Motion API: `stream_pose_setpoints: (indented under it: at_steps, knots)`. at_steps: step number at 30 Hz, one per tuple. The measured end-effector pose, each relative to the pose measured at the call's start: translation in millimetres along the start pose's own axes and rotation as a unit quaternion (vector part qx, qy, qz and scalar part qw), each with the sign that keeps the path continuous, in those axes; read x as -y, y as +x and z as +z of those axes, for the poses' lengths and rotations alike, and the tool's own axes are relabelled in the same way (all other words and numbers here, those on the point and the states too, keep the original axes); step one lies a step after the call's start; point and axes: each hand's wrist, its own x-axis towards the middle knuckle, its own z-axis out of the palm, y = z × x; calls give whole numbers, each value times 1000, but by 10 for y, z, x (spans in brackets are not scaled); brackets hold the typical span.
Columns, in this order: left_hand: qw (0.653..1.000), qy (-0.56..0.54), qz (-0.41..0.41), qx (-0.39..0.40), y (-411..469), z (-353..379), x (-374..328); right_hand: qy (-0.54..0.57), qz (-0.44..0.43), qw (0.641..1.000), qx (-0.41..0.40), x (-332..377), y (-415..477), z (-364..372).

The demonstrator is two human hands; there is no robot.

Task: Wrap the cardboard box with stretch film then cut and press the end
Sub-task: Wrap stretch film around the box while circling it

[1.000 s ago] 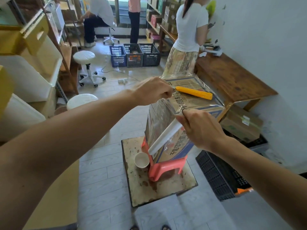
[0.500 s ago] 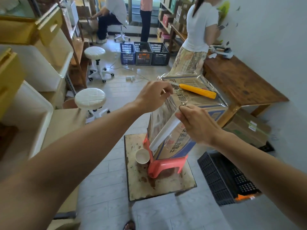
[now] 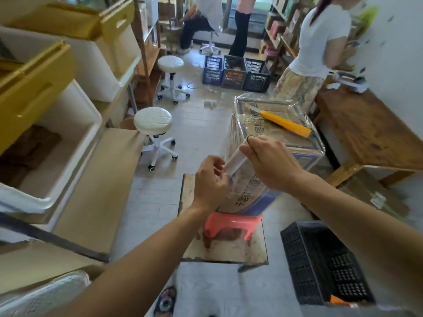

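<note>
A tall cardboard box [image 3: 274, 133] with blue print stands on a pink plastic stool [image 3: 231, 224], with clear stretch film around its sides and top edge. A yellow utility knife [image 3: 286, 123] lies on the box's top. I hold a slim roll of stretch film [image 3: 234, 160] tilted against the box's near corner. My right hand [image 3: 270, 161] grips the roll's upper end. My left hand [image 3: 210, 181] pinches its lower end and the film beside it.
The stool stands on a worn square board [image 3: 194, 248]. Nearby are a black crate [image 3: 320, 264] at the right, a wooden bench [image 3: 366, 133], and two white stools [image 3: 153, 120] to the left. A person in a white shirt [image 3: 320, 42] stands behind the box. Shelves with bins line the left.
My left hand dropped from the box's top edge down to the roll's lower end. My right hand stays on the roll's upper end. The camera view shifted.
</note>
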Motion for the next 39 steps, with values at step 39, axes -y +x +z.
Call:
stream_pose_setpoints:
  at_steps: [39]
  knots:
    - [715,-495,-485,-89,-637,333,1115,12,-129,992,7,223,11,-16]
